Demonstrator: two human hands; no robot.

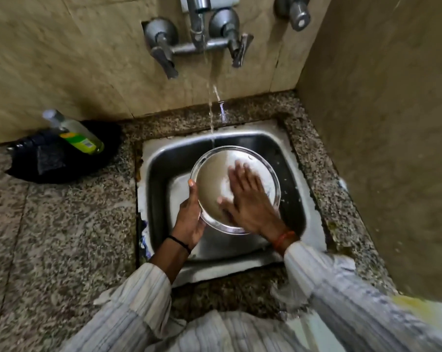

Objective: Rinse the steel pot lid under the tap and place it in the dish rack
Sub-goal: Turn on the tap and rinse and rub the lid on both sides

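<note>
The round steel pot lid [212,179] is held tilted over the steel sink [161,158], its hollow side facing me. My left hand [190,217] grips its left rim, thumb on the edge. My right hand [247,196] lies flat on the lid's inner face with fingers spread, blurred by motion. Water runs from the wall tap [198,29] in a thin stream onto the lid's far rim. No dish rack is in view.
A black tray [32,168] on the granite counter at the left holds a scrub pad [49,156] and a tipped bottle of green dish liquid [80,138]. A tiled wall stands close on the right. Another tap knob [298,13] sits at the upper right.
</note>
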